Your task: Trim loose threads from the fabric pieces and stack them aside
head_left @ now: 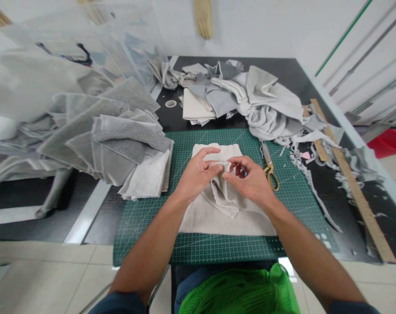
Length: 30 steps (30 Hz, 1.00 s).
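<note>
A piece of off-white fabric (pixel 198 218) lies on the green cutting mat (pixel 145 226), its middle bunched up and raised. My left hand (pixel 202 172) pinches the gathered cloth between thumb and fingers. Close beside it, my right hand (pixel 250 179) grips the same bunch from the other side, thumb and forefinger at the fold. A small dark-blue object (pixel 243 170) shows among the right fingers; its kind I cannot make out. Scissors with gold handles (pixel 270 172) rest on the mat just right of my right hand.
Stacked grey fabric pieces (pixel 119 144) rise at the left, overlapping the mat. More cloth (pixel 217 93) and a roll of tape (pixel 170 104) lie at the back. On the right are a long wooden ruler (pixel 358 192) and fabric scraps (pixel 315 187). A clear plastic box (pixel 132 48) stands back left.
</note>
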### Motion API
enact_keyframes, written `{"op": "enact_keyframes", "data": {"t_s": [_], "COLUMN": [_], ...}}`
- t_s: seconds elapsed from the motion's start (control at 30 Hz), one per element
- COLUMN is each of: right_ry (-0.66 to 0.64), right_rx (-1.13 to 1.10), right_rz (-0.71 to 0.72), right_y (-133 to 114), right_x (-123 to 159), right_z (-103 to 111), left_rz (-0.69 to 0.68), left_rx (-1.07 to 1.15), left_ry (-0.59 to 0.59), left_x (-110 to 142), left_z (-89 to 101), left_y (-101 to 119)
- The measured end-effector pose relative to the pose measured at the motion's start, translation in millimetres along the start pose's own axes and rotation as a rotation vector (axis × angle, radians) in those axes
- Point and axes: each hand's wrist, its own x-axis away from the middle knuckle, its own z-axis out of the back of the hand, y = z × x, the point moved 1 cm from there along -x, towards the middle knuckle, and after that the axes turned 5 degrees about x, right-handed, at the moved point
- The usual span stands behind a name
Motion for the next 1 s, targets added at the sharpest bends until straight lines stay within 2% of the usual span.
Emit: {"op": "enact_keyframes", "data": {"t_s": [0.17, 0.33, 0.4, 0.53, 0.73, 0.87, 0.9, 0.93, 1.0], "right_ry": [0.024, 0.056, 0.115, 0.161, 0.037, -0.027, -0.043, -0.057, -0.068], "right_rx": [-0.112, -0.196, -0.212, -0.284, -0.342, -0.329, -0.324, -0.316, -0.295], "right_rz": [0.001, -0.076, -0.106, -0.167, -0.191, -0.189, -0.191, -0.193, -0.201], "right_y": [-2.5, 5.8, 9.8, 14.6, 10.7, 7.6, 7.0, 6.5, 5.8], "right_x": [-0.9, -1.7, -1.7, -2.2, 1.3, 4.0, 3.9, 3.6, 2.3], "right_z": [-2.6, -1.1, 0.2, 2.6, 3.7, 3.9, 4.0, 3.9, 3.7], "left_rz": [-0.032, -0.175, -0.178, 0.001, 0.095, 0.103, 0.094, 0.096, 0.124], "left_rx": [-0.092, -0.483, -0.531, -0.292, 0.193, 0.209, 0.196, 0.189, 0.199], "left_ry": [-0.088, -0.006, 0.014, 0.004, 0.116, 0.358, 0.381, 0.354, 0.213], "left_x": [0.0, -2.9, -5.0, -4.3, -0.3, -1.8, -1.6, -1.0, 0.8], "left_z": [-1.3, 3.3, 7.3, 13.2, 12.1, 7.2, 5.5, 3.5, -0.2], "left_y": [-3.3, -0.4, 0.3, 4.1, 13.5, 8.8, 7.3, 6.1, 5.5]}}
